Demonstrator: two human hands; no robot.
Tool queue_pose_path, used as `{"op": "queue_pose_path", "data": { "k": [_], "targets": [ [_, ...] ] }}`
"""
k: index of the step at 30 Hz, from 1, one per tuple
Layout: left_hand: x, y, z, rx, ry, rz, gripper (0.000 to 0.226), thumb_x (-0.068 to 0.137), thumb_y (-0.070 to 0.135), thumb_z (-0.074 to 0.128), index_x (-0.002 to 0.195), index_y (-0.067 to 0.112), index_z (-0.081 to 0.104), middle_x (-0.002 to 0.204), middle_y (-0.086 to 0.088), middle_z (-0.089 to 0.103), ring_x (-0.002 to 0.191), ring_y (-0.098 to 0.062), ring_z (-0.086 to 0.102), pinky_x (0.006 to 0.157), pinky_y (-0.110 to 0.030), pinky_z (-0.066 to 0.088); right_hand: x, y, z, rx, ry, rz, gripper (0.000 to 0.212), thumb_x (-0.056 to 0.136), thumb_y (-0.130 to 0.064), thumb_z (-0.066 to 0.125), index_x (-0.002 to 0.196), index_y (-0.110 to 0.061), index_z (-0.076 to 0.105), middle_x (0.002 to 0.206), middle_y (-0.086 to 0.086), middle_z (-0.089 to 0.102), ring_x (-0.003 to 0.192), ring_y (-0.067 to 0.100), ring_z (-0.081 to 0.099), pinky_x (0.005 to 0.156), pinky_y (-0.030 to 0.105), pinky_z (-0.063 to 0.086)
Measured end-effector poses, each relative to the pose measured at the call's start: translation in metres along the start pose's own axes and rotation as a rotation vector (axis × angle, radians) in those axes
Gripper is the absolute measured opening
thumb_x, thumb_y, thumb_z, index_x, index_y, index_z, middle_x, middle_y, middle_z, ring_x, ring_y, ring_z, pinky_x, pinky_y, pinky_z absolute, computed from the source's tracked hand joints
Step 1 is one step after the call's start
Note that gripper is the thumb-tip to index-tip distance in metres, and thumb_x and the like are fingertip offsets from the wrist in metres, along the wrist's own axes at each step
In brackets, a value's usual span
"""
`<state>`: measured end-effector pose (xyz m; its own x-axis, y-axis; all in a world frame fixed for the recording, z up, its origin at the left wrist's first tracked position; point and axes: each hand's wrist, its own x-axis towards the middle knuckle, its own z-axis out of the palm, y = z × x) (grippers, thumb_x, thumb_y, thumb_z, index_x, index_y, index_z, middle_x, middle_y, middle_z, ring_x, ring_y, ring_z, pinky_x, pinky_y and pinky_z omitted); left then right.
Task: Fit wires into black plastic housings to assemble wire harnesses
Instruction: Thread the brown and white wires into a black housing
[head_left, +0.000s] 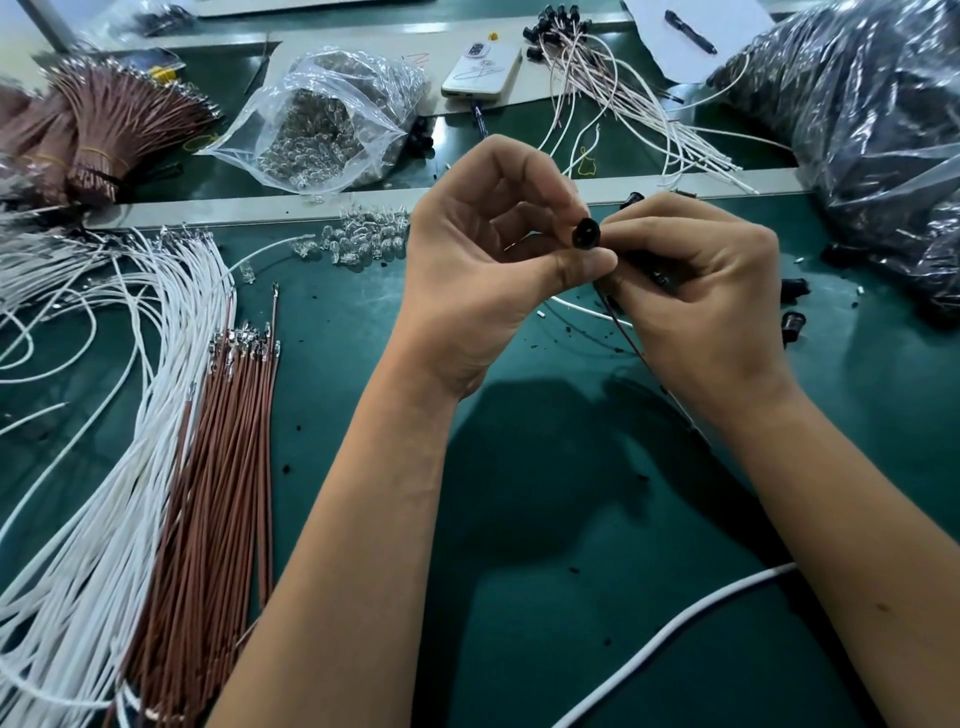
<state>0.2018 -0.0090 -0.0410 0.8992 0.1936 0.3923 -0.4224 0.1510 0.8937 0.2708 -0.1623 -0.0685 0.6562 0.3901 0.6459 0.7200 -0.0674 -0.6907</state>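
- Black round housing (586, 235) sits between the two hands, above the green mat (545, 519), near the middle of the view.
- Left hand (485, 270) pinches the housing: the thumb presses from below and the curled fingers come from above.
- Right hand (696, 291) has its fingers curled and pinches something dark just right of the housing; its fingertips touch the left thumb. What exactly it grips is mostly hidden.
- One brown wire (621, 327) and one white wire (582, 307) come out under the right hand and lie toward the mat.
- Loose brown wires (218, 467) with metal ends lie in a straight bundle on the left of the mat.
- White wires (88, 441) curve in a big heap just beside them, further left.
- Small clear bulbs (363, 241) lie in a little pile on the mat, left of the left hand.
- Clear bag (332, 119) with more such parts lies behind them, on the far side of a grey strip.
- Tied brown bundles (104, 124) are at the far left.
- Finished harnesses (613, 88), with black housings and thin wires, lie behind the hands.
- White phone (482, 70) lies face down left of them.
- Big dark bag (857, 114) fills the right far corner.
- Some spare housings (793, 306) lie on the mat right of the right hand.
- Thick white cable (670, 634) crosses the near right part of the mat.
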Motion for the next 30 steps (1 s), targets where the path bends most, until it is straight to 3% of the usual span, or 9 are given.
{"op": "queue_pose_path", "data": {
  "k": [6, 12, 18, 22, 30],
  "targets": [
    [0.0003, -0.0023, -0.0007, 0.032, -0.006, -0.012, 0.043, 0.067, -0.017, 0.081, 0.098, 0.007, 0.064, 0.083, -0.005, 0.055, 0.079, -0.017, 0.053, 0.079, -0.034, 0.050, 0.0002, 0.0014, -0.0005, -0.032, 0.011, -0.012, 0.010, 0.091, -0.010, 0.076, 0.096, -0.003, 0.081, 0.090, 0.007, 0.074, 0.082, 0.021, 0.071, 0.070, 0.040, 0.056],
    [0.0001, -0.0049, -0.0014, 0.009, -0.002, -0.029, 0.033, 0.068, -0.018, 0.079, 0.090, 0.002, 0.066, 0.082, 0.006, 0.066, 0.075, -0.008, 0.061, 0.075, -0.023, 0.050, 0.0005, 0.0010, -0.0004, -0.041, 0.007, -0.010, 0.011, 0.093, -0.011, 0.077, 0.098, -0.003, 0.081, 0.091, 0.009, 0.075, 0.081, 0.023, 0.071, 0.068, 0.043, 0.055],
    [0.0005, -0.0070, -0.0027, -0.026, 0.045, -0.021, 0.028, 0.067, -0.017, 0.078, 0.084, 0.002, 0.066, 0.082, -0.005, 0.069, 0.078, -0.019, 0.061, 0.077, -0.028, 0.053, 0.0015, -0.0042, -0.0004, -0.050, 0.015, -0.022, 0.001, 0.093, -0.016, 0.078, 0.092, -0.016, 0.079, 0.085, 0.004, 0.073, 0.076, 0.017, 0.068, 0.066, 0.034, 0.053],
    [0.0000, -0.0076, -0.0037, -0.038, 0.029, -0.005, 0.028, 0.068, -0.020, 0.076, 0.083, 0.002, 0.066, 0.081, -0.007, 0.071, 0.076, -0.018, 0.065, 0.078, -0.029, 0.055, 0.0013, -0.0049, -0.0001, -0.051, 0.018, -0.017, 0.002, 0.092, -0.016, 0.079, 0.091, -0.017, 0.078, 0.084, 0.006, 0.073, 0.074, 0.021, 0.068, 0.064, 0.038, 0.052],
    [-0.0010, -0.0077, -0.0006, -0.052, 0.041, 0.014, 0.030, 0.067, -0.023, 0.074, 0.082, 0.002, 0.066, 0.078, -0.006, 0.071, 0.073, -0.016, 0.066, 0.077, -0.030, 0.056, 0.0015, -0.0030, -0.0015, -0.139, -0.036, -0.028, 0.018, 0.093, -0.012, 0.076, 0.079, -0.001, 0.073, 0.078, 0.011, 0.066, 0.069, 0.029, 0.061, 0.062, 0.043, 0.047]
  ]
}}
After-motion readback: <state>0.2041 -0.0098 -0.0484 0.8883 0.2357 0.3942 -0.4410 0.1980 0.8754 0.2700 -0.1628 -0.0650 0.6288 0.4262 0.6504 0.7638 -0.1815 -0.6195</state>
